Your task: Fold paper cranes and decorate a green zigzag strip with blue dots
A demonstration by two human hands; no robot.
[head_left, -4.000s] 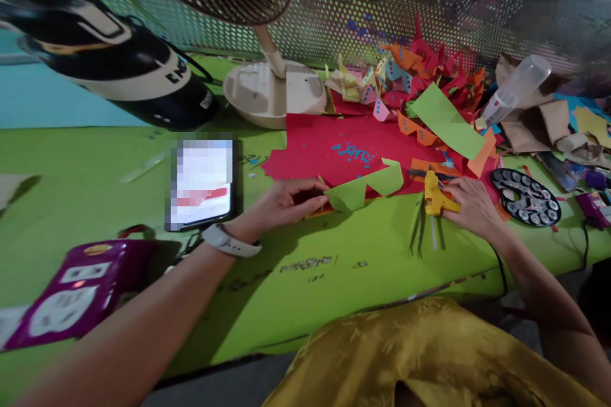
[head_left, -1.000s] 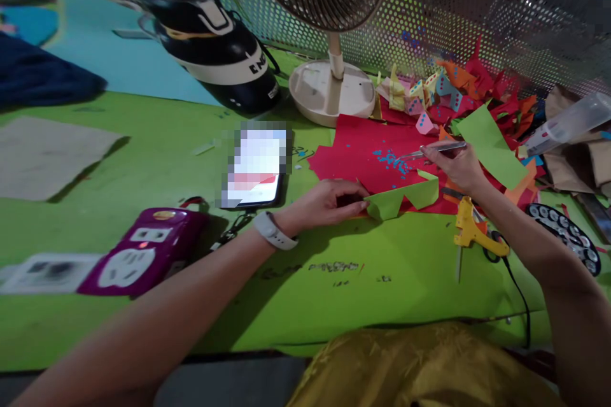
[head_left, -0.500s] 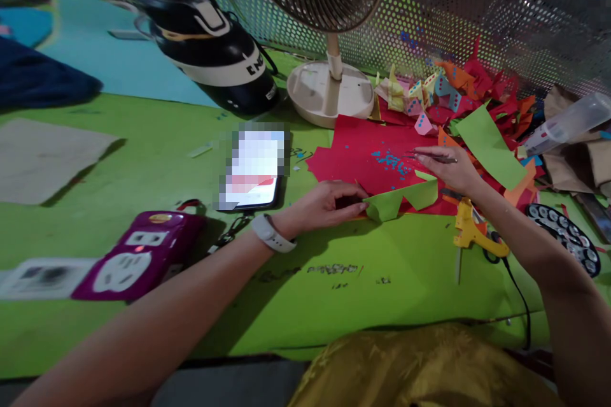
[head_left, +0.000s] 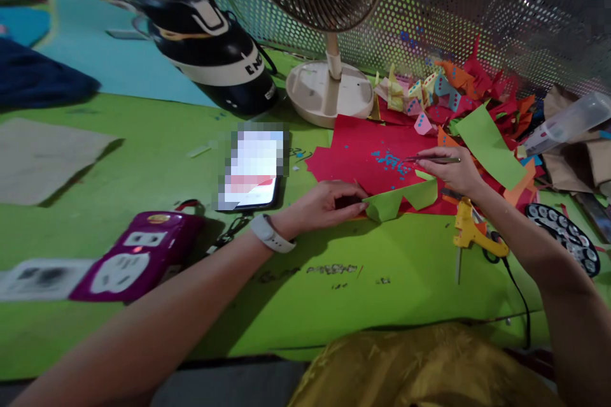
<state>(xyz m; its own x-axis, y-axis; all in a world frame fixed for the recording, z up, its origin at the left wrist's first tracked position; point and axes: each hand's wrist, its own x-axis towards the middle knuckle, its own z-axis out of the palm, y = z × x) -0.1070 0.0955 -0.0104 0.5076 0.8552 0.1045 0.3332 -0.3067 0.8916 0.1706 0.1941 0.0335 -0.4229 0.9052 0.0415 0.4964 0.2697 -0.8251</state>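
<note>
My left hand (head_left: 329,205) pinches the left end of a cut green paper piece (head_left: 386,204) at the near edge of a red paper sheet (head_left: 351,139). In my right hand (head_left: 451,171) is a pair of thin metal tweezers (head_left: 436,159), gripped between the fingers. Its tips point left, at the edge of a scatter of tiny blue paper bits (head_left: 391,162) on the red sheet. Whether the tips hold a bit is too small to tell. A yellow glue gun (head_left: 470,232) lies just below my right wrist.
A phone (head_left: 252,168), a purple power strip (head_left: 140,254) and a large black bottle (head_left: 214,57) are on the left. Behind the red sheet stands a fan (head_left: 329,92). Folded paper scraps (head_left: 496,95), a clear plastic cup (head_left: 573,120) and a black round tray (head_left: 563,238) lie right.
My right hand has shifted very slightly to the right and down with the tweezers. My left hand and the green paper have stayed in place.
</note>
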